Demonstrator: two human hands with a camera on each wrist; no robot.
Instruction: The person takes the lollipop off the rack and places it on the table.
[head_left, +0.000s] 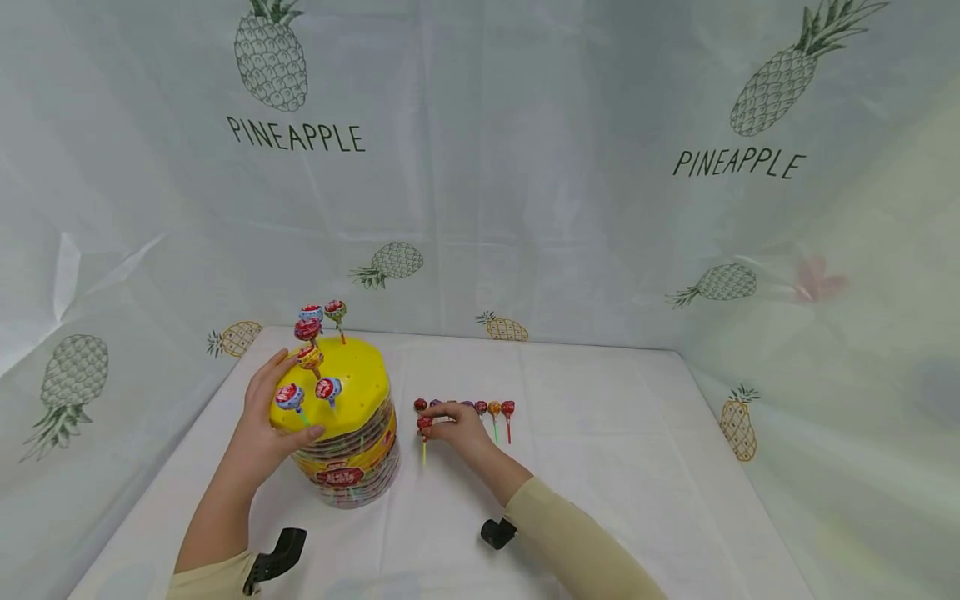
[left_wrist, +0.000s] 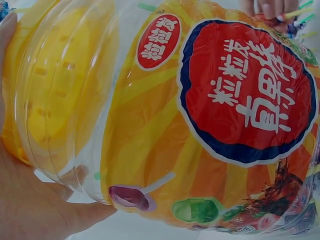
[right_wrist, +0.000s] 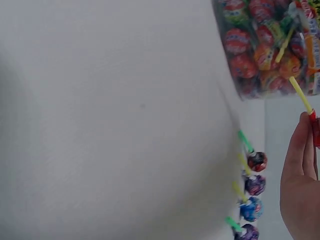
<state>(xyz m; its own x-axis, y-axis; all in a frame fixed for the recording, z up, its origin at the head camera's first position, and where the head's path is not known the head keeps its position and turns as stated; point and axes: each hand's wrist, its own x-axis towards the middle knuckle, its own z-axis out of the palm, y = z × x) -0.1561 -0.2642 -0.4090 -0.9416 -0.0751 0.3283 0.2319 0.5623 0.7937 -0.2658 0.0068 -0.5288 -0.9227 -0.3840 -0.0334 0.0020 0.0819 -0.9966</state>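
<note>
Meanwhile the left hand (head_left: 264, 417) is gripping the rim of the yellow lid (head_left: 352, 392) on the lollipop jar (head_left: 348, 471), which is standing on the desk (head_left: 600, 467) (several lollipops are sticking up from the lid). Just beside the jar, the right hand (head_left: 459, 427) is pinching a red lollipop (head_left: 424, 424) from the row of lollipops (head_left: 498, 410) lying on the desk.

The lollipop tub (head_left: 352, 467) stands upright near the table's (head_left: 615, 467) left edge, clear-walled, yellow perforated lid (head_left: 360, 379) on top with several lollipops stuck upright in it; a red lollipop (head_left: 424, 424) with a yellow stick sits just right of the tub, pinched above the cloth.
</note>
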